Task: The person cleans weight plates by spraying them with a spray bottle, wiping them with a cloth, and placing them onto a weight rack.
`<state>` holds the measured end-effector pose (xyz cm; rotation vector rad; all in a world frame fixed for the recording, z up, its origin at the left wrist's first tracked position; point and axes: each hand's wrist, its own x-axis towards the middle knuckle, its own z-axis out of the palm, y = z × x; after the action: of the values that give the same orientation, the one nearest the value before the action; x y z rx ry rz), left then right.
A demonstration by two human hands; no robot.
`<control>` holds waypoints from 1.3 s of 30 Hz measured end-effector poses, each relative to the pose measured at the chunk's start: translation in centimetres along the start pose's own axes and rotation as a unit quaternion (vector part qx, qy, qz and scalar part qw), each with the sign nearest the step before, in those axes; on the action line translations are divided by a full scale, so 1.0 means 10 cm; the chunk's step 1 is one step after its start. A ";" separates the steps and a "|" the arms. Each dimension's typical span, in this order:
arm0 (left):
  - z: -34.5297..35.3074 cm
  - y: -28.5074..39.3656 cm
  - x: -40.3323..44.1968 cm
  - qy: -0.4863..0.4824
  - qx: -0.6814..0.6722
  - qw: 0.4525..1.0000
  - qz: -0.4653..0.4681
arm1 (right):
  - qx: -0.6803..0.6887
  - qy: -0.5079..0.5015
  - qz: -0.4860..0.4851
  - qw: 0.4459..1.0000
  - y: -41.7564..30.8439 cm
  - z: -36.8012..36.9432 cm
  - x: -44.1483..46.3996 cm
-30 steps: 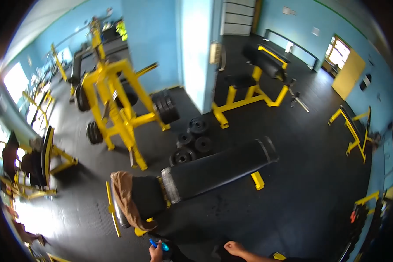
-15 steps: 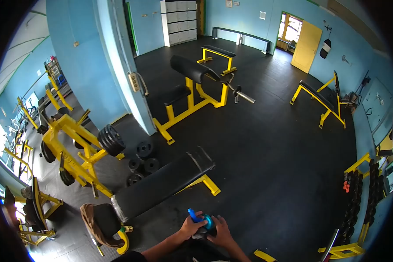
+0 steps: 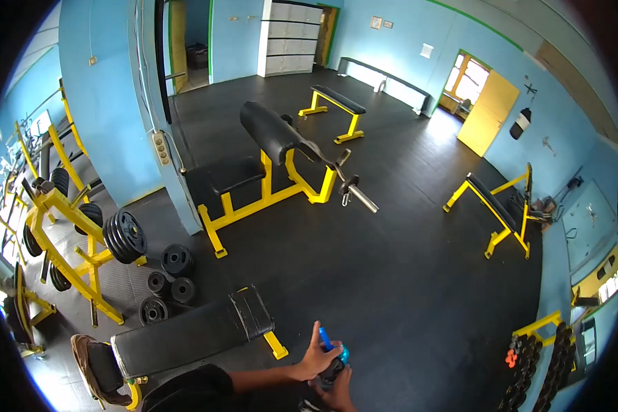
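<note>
In the head view, low and near my body, I hold a dark bottle (image 3: 332, 371) with a shiny blue lid (image 3: 344, 355). My left hand (image 3: 317, 358) is closed about the top of it, index finger pointing up beside a bright blue stick-like piece (image 3: 325, 337). Whether that piece belongs to the lid I cannot tell. My right hand (image 3: 339, 393) wraps the lower part of the bottle, its fingers partly hidden. The bottle leans slightly. Just left of my forearm lies a black padded bench (image 3: 192, 329) with a brown cloth (image 3: 82, 364) over its end.
Weight plates (image 3: 177, 259) lie on the floor beyond the bench, next to a yellow plate-loaded machine (image 3: 69, 247). Ahead stands a preacher curl bench (image 3: 268, 196) with a bar jutting out. A dumbbell rack (image 3: 539, 360) is at the right; an adjustable bench (image 3: 493, 202) stands farther back.
The view has swung, so the gym equipment sits farther left. My right hand has gone from beside the lid to lower on the bottle; my left index finger now points up.
</note>
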<state>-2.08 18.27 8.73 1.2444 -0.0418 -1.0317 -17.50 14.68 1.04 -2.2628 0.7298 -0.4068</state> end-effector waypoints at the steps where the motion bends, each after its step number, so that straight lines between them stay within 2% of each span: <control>1: 0.08 0.10 0.18 0.009 -0.002 1.000 0.000 | 0.028 0.003 0.016 0.999 -0.10 -0.13 0.29; 2: 0.13 0.19 0.42 -0.028 -0.001 0.999 0.016 | 0.054 0.004 0.030 0.998 -0.20 -0.26 0.60; 3: 0.18 0.29 0.64 -0.062 -0.001 0.998 0.034 | -0.002 0.015 0.006 1.000 -0.35 -0.41 0.95; 4: 0.24 0.43 0.82 -0.048 -0.007 0.998 0.039 | 0.001 0.002 -0.004 1.000 -0.28 -0.46 1.20; 6: 0.31 0.67 1.22 -0.013 0.031 0.999 0.023 | 0.197 -0.054 0.095 0.974 -0.05 -0.55 1.72; 7: 0.30 0.71 1.39 0.005 0.021 0.999 0.028 | 0.198 -0.074 0.086 0.974 -0.04 -0.63 1.97; 9: 0.28 0.87 1.80 -0.009 0.020 0.994 0.103 | 0.211 -0.061 0.005 0.976 0.01 -0.81 2.56; 12: 0.07 0.86 2.58 0.046 0.008 0.981 0.188 | 0.185 -0.083 -0.051 0.978 0.60 -0.68 3.45; 13: -0.02 0.95 2.78 0.080 0.021 0.986 0.148 | 0.183 -0.115 -0.069 0.974 0.77 -0.71 3.77; 15: -0.11 1.08 3.11 0.148 0.024 0.977 0.150 | 0.122 -0.265 -0.090 0.952 0.92 -0.74 4.43; 17: -0.13 1.29 3.28 0.204 0.025 0.969 0.135 | 0.143 -0.310 -0.082 0.936 0.77 -0.71 5.01; 19: -0.12 1.37 3.41 0.240 -0.022 0.952 0.188 | 0.154 -0.362 -0.073 0.916 0.66 -0.65 5.50; 21: -0.13 1.56 3.43 0.280 -0.058 0.937 0.202 | 0.155 -0.419 -0.166 0.879 0.61 -0.51 6.00; 22: -0.15 1.74 3.39 0.295 -0.077 0.928 0.214 | 0.151 -0.438 -0.174 0.869 0.48 -0.46 6.18; 24: -0.25 2.04 3.32 0.348 -0.066 0.913 0.203 | 0.221 -0.411 -0.164 0.869 0.19 -0.28 6.55; 26: -0.41 2.19 3.28 0.399 -0.079 0.890 0.209 | 0.194 -0.438 -0.142 0.866 0.04 0.05 6.92; 28: -0.55 2.42 3.23 0.419 -0.104 0.874 0.225 | 0.170 -0.450 -0.136 0.866 -0.26 0.44 7.16; 31: -0.85 2.77 3.26 0.403 -0.186 0.864 0.237 | 0.185 -0.526 -0.149 0.817 -0.49 1.32 7.45; 32: -1.02 2.80 3.31 0.411 -0.195 0.857 0.243 | 0.201 -0.562 -0.102 0.796 -0.66 1.54 7.46; 34: -1.34 2.90 3.48 0.354 -0.292 0.844 0.276 | 0.211 -0.618 -0.031 0.757 -0.83 2.06 7.49; 36: -1.68 3.01 3.68 0.334 -0.294 0.848 0.288 | 0.213 -0.643 0.137 0.723 -1.00 2.49 7.49; 37: -1.84 3.06 3.78 0.332 -0.278 0.851 0.298 | 0.233 -0.656 0.242 0.676 -1.03 2.71 7.53; 39: -2.18 3.21 3.89 0.343 -0.258 0.849 0.309 | 0.272 -0.725 0.277 0.568 -1.27 2.94 7.62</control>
<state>51.72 7.60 6.70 0.9321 0.3499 0.0171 61.67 -8.40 -4.67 -0.9773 0.2274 1.2701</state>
